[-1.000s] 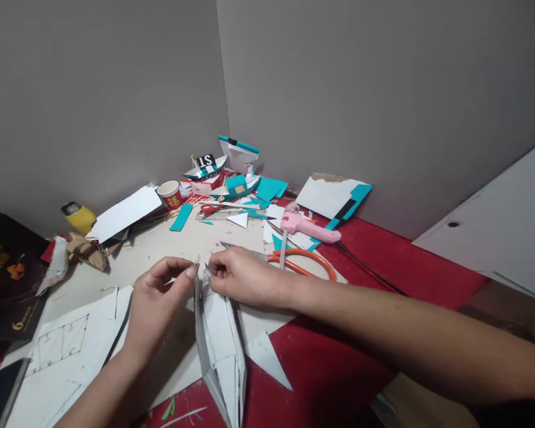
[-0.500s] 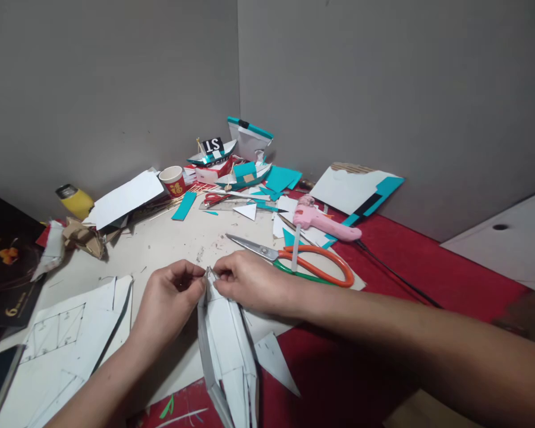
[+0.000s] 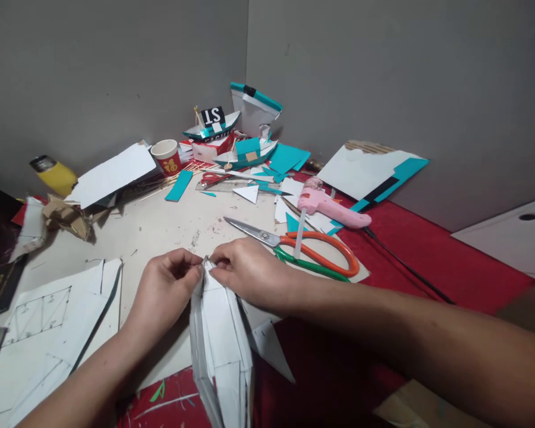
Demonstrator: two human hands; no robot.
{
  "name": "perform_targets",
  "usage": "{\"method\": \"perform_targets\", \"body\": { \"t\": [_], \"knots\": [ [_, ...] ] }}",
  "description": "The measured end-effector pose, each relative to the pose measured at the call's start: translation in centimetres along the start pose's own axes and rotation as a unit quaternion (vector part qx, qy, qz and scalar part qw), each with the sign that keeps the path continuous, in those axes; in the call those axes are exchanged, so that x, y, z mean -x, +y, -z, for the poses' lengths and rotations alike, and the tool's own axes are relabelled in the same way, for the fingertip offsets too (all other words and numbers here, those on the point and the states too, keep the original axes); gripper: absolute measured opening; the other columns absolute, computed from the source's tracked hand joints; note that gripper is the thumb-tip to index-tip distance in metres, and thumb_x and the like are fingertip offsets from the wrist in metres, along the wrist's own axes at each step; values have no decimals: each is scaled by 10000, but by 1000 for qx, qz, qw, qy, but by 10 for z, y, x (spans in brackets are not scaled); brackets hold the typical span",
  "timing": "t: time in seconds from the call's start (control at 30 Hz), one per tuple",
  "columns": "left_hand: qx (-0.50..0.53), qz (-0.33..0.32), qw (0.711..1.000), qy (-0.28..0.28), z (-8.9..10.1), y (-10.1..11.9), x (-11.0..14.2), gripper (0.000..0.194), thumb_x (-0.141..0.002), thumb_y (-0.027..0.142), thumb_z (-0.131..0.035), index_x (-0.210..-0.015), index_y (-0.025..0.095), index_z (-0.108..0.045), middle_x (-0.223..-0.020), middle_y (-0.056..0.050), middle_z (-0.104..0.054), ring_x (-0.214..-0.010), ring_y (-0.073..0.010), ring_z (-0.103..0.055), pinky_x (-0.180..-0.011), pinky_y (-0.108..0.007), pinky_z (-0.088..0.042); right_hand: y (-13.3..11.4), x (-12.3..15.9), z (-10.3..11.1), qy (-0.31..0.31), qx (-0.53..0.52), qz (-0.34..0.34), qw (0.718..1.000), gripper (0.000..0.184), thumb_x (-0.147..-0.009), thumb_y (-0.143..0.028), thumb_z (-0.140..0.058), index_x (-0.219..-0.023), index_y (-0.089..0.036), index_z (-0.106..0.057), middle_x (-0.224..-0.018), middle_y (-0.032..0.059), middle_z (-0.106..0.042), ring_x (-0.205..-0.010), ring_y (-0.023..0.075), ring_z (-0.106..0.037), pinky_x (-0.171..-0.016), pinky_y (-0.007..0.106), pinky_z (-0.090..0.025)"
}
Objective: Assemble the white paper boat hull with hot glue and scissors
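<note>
A long white cardboard boat hull lies pointing away from me, its near end over the red tabletop. At its far tip, my left hand pinches the left side wall between thumb and fingers. My right hand grips the right side wall at that same tip, fingers curled. The two walls meet, or nearly meet, between my fingertips; the exact joint is partly hidden. Just beyond my right hand lie large scissors with orange and green handles. A pink hot glue gun rests behind them, its glue stick crossing the handles.
Small model boats and a red paper cup stand at the back. A drawn-on sheet lies at left, near a yellow bottle. A white triangle sits right of the hull. The glue gun's cord runs right.
My hands have come closer together, drawing the hull's side walls together at the far tip. The view has shifted, exposing the scissors more fully.
</note>
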State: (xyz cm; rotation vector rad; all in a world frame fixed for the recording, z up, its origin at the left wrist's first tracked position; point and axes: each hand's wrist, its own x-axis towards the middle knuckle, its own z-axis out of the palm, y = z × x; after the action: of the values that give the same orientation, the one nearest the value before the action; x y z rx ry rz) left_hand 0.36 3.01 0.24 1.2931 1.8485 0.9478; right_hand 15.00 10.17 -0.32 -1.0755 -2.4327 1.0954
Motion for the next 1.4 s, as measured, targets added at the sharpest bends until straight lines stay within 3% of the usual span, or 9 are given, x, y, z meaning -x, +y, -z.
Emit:
{"method": "perform_targets", "body": {
  "t": [0.3, 0.5, 0.7, 0.87, 1.03, 1.2, 1.27, 1.4],
  "knots": [
    [-41, 3, 998, -49, 6, -3, -6, 101, -718, 184, -608, -619, 169, -622, -568, 11, -570, -523, -106, -446, -511, -233, -330, 6, 0, -6, 4, 34, 30, 999, 118, -746, -176, -573, -640, -173, -627, -614, -2, -563, -572, 106, -414, -533, 251, -251],
    [10, 11, 997, -75, 3, -7, -4, 84, -730, 213, -610, -667, 166, -637, -603, -1, -586, -551, -117, -465, -522, -235, -337, 3, 3, -8, 1, 36, -4, 999, 75, -749, -183, -583, -742, -165, -656, -637, 12, -603, -573, 113, -456, -529, 241, -271],
    [2, -19, 1000, -16, 1, -3, 0, 109, -762, 225, -596, -675, 167, -625, -611, -3, -589, -583, -129, -491, -544, -240, -371, 0, 4, -3, 11, -37, -23, 999, 76, -747, -164, -581, -765, -150, -654, -638, 2, -604, -580, 110, -490, -538, 228, -313],
    [-5, -46, 999, 3, 1, 2, 5, 101, -790, 245, -588, -728, 176, -628, -667, -11, -630, -630, -139, -531, -594, -248, -414, -2, 6, -1, 42, -129, 20, 990, 125, -776, -108, -544, -803, -144, -660, -589, -40, -504, -555, 90, -453, -540, 209, -341],
    [-14, -60, 998, 33, 4, 9, 10, 119, -782, 306, -631, -792, 194, -593, -659, 11, -579, -592, -128, -507, -550, -237, -410, -5, 10, 2, 77, -132, 41, 987, 106, -785, -130, -566, -822, -153, -662, -621, -31, -518, -591, 100, -466, -559, 215, -362],
    [-86, -151, 981, 85, 10, 16, 14, 189, -764, 229, -642, -945, 218, -590, -893, -12, -595, -700, -133, -552, -625, -248, -458, -3, 9, -1, 81, -174, 44, 980, 130, -779, -146, -560, -855, -154, -665, -611, -38, -509, -577, 96, -465, -547, 213, -374],
    [-82, -140, 985, 62, 10, 17, 15, 211, -773, 225, -628, -978, 224, -576, -930, -17, -602, -732, -141, -570, -632, -254, -467, -2, 9, -3, 82, -199, 48, 975, 142, -781, -156, -553, -863, -157, -669, -618, -35, -526, -576, 95, -472, -543, 212, -381],
    [-44, -73, 996, 38, 7, 18, 16, 143, -787, 199, -601, -919, 218, -546, -795, 17, -602, -653, -124, -561, -587, -248, -457, -1, 10, -5, 83, -230, 59, 968, 158, -787, -163, -544, -853, -163, -688, -680, -7, -598, -613, 110, -517, -573, 229, -413]
  ]
}}
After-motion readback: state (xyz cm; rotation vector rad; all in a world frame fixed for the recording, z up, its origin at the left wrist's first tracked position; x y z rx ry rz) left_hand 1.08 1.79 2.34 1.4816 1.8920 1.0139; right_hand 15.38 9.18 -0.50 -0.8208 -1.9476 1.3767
